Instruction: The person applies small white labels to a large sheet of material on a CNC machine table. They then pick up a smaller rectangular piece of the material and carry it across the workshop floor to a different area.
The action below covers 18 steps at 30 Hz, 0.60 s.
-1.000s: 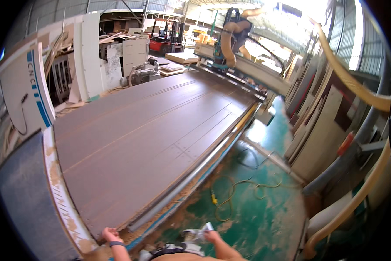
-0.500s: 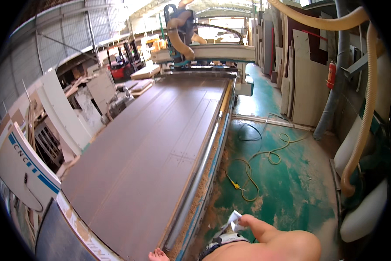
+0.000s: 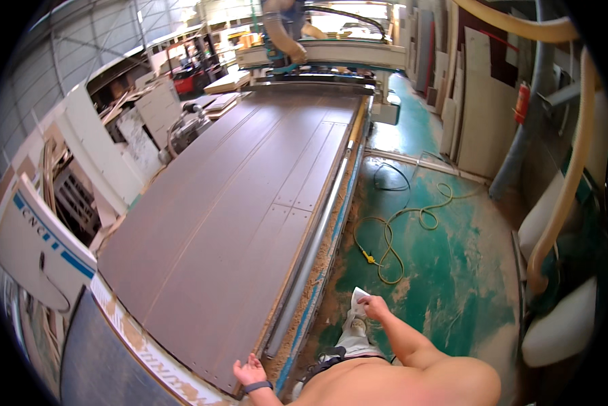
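Note:
A large brown wood panel (image 3: 209,223) lies on the bed of a CNC router, with cut lines and small holes along its right side. Over the panel's near right corner is my left hand (image 3: 251,371), palm turned up and fingers apart, holding nothing. A dark band circles that wrist. Out over the floor, to the right of the machine, my right hand (image 3: 375,307) pinches a white piece of paper (image 3: 358,296). The paper looks folded or creased, and my fingers cover part of it.
A gantry (image 3: 344,54) spans the bed's far end. Sawdust lines the machine's right rail (image 3: 310,271). On the green floor lies a looped yellow hose (image 3: 388,243). Boards (image 3: 476,101), a fire extinguisher (image 3: 522,103) and a duct hose (image 3: 578,176) stand along the right.
Both hands have come further into view, my left one rising by the panel's corner. My right hand has moved up with the paper. The view has tilted downward.

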Tool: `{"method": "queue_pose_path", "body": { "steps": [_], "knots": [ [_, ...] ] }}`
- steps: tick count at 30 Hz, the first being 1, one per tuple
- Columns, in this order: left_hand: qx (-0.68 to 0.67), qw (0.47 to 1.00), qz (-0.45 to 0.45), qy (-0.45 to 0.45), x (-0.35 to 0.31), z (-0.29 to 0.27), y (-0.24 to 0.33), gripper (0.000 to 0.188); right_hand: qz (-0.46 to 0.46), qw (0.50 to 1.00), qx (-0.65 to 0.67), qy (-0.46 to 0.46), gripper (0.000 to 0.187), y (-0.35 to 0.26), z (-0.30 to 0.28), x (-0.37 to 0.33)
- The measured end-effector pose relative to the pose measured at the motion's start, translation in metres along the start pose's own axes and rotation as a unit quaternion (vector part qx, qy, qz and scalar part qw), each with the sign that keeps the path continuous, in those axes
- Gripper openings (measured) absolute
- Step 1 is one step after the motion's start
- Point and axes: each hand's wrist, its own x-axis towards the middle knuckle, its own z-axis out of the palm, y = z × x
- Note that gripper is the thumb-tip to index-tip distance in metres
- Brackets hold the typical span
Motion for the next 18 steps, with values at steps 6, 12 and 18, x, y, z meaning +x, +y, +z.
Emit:
{"method": "queue_pose_path", "body": {
  "steps": [6, 12, 18],
  "knots": [
    [-0.035, 0.999, -0.011, 0.034, -0.006, 0.013, 0.002, 0.069, 0.090, 0.992, 0.085, 0.021, 0.064, -0.005, -0.015, 0.008],
    [-0.081, 0.994, -0.001, 0.072, -0.010, 0.027, -0.010, 0.077, 0.220, 0.934, 0.269, 0.082, 0.033, 0.003, -0.021, 0.099],
    [-0.033, 0.979, 0.073, 0.185, 0.012, 0.028, -0.023, 0.084, 0.154, 0.935, 0.313, 0.062, 0.020, -0.039, -0.043, 0.201]
  ]
}}
